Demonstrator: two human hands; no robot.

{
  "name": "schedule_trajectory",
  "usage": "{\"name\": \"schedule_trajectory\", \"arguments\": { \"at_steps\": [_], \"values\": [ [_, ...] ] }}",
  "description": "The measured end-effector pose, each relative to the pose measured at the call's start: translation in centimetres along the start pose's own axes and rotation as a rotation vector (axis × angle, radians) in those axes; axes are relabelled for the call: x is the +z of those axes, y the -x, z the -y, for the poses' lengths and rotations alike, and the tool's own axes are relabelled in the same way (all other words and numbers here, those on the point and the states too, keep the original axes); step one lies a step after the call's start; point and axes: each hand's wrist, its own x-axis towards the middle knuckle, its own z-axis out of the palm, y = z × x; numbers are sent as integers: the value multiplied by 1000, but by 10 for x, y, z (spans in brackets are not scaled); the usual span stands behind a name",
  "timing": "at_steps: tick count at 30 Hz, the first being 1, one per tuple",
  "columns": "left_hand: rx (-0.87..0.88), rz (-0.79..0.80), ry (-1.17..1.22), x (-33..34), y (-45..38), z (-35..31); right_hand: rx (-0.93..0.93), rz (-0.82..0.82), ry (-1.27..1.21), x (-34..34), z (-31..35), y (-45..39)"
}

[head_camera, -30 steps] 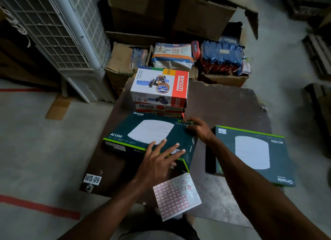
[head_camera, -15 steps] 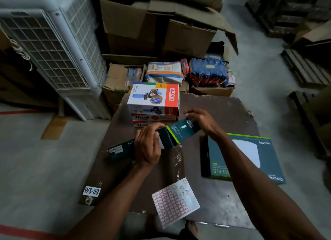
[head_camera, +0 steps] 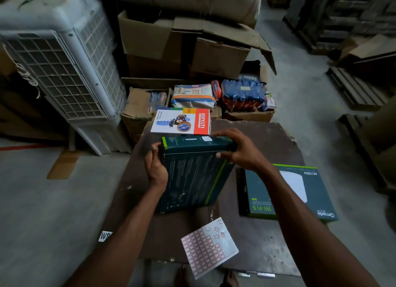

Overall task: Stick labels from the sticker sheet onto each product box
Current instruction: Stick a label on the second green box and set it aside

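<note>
From the head camera, both hands held one dark green box (head_camera: 192, 175) over the brown table (head_camera: 267, 136). The box was tipped up on its near edge, with its back side facing the person. The left hand (head_camera: 155, 169) gripped the box's left side, fingers curled round the top corner. The right hand (head_camera: 237, 149) gripped the top right edge, thumb on the near face and fingers over the far side. So each grip was closed on that box, not wide.

The step looked like turning the box to find a good face for a label. To do it well, I think the person should lay the box flat and steady, pick a bare spot with no print, and let one hand go free for a sticker.

The sticker sheet (head_camera: 209, 246) lay flat on the table, just near of the green box and well apart from both hands. Most of its red-edged labels were there; a few spots near its far corner looked peeled.

A second green box (head_camera: 300, 192) lay flat to the right of the held box, partly under the right arm. A white box (head_camera: 182, 121) sat just behind the held box.
</note>
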Motion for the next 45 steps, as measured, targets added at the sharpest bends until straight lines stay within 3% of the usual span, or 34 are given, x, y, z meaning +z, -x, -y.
{"name": "schedule_trajectory", "arguments": {
  "at_steps": [4,7,8,10,12,17,22,27,32,41,45],
  "values": [
    [-82,2,0,-2,-4,4,-17,-57,92,11,-9,2],
    [132,141,-60,-6,-11,-14,-14,-112,152,21,-8,1],
    [249,231,-146,-8,-14,-20,-22,-125,180,24,-7,0],
    [540,372,-565,-14,-20,-26,-47,-151,254,32,-6,1],
    [752,387,-960,-18,-26,-34,-65,-186,307,37,-6,1],
    [964,448,-1256,-19,-30,-46,-102,-160,452,48,-5,-1],
    [785,516,-1248,-19,-27,-40,-61,-153,538,68,1,-2],
    [795,541,-1304,-38,-28,-36,-242,-280,718,95,10,3],
    [789,572,-1357,-40,-20,-30,-303,-300,837,102,0,11],
    [739,510,-1336,-37,-12,-27,-280,-291,797,102,2,9],
    [747,456,-1284,-37,-8,-22,-358,-427,676,113,-14,31]
  ]
}}
